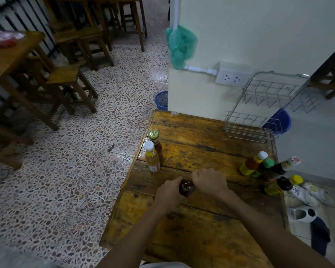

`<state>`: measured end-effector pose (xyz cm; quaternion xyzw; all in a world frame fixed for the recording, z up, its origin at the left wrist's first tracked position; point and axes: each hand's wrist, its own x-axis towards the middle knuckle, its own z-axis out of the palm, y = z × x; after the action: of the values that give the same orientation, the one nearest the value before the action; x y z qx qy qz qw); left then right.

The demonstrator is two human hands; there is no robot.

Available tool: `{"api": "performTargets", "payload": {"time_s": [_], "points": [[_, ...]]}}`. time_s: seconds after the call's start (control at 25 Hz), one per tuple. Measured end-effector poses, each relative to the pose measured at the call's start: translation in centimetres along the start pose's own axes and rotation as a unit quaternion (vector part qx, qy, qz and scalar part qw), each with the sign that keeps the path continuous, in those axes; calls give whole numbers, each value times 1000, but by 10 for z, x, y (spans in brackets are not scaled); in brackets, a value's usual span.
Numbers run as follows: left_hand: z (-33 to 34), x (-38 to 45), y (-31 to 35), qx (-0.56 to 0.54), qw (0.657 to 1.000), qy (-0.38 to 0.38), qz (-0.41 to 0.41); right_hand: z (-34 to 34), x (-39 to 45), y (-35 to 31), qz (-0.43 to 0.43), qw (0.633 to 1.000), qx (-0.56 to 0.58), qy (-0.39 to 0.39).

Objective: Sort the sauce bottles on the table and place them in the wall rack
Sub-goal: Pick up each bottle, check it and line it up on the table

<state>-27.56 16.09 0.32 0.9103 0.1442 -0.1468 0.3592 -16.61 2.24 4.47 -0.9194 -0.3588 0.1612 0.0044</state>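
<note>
At the wooden table's [201, 238] left edge stand a yellow bottle [152, 159] and, just behind it, a gold-capped bottle [154, 137]; mid-table the left hand [169, 192] wraps a dark bottle [186, 188] while the right hand [209, 181] clasps its top; a bottle cluster [267, 171] stands at the right edge; the wire rack [269, 105] hangs on the wall beyond.

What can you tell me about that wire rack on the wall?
The rack is thin, shiny metal wire, apparently chrome. It has two basket-like tiers, the upper one smaller and higher on the pale wall, the lower one hanging just above the far right corner of the wooden table. Both tiers are empty; no bottle is in them yet. Small hooks show along the back wires. Nothing touches it but the wall, just right of a socket.
</note>
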Motion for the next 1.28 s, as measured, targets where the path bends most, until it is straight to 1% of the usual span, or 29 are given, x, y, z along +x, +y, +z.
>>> {"api": "performTargets", "payload": {"time_s": [0.04,0.08,0.12,0.16,0.2,0.24,0.32,0.36,0.4,0.48,0.56,0.68,0.8,0.92,1.12,1.28], "points": [[2,-3,-1,38,999,24,1,-4,3,-4,50,994,63,-78],[4,-5,-3,69,996,50,5,-8,6,-7,91,976,133,-149],[7,-7,-6,88,993,72,5,-8,9,-10,119,958,186,-183],[10,-10,-9,99,991,94,-2,-7,11,-17,132,952,205,-186],[12,-12,-13,93,989,117,-18,-6,13,-25,132,958,199,-161],[13,-12,-19,63,987,145,-32,-5,15,-34,115,971,174,-116],[9,-9,-32,-24,978,194,-68,-1,18,-56,52,988,144,-29],[6,-7,-41,-67,972,207,-91,0,18,-66,21,988,152,1],[0,-5,-48,-116,964,217,-101,-1,19,-75,-6,986,166,18],[-13,-3,-58,-232,935,245,-107,-4,20,-89,-50,980,191,18],[-24,-1,-60,-296,914,252,-119,-3,20,-91,-65,976,209,6],[-31,6,-61,-333,898,253,-134,3,19,-78,-55,974,220,4],[-26,14,-62,-344,889,265,-145,11,18,-60,-21,978,205,13],[-23,16,-62,-332,893,261,-157,19,17,-48,4,983,186,13],[-15,19,-63,-314,898,263,-160,30,4,-30,12,980,197,-4],[-13,16,-59,-318,887,290,-169,29,-9,-8,18,978,209,-7]]}}
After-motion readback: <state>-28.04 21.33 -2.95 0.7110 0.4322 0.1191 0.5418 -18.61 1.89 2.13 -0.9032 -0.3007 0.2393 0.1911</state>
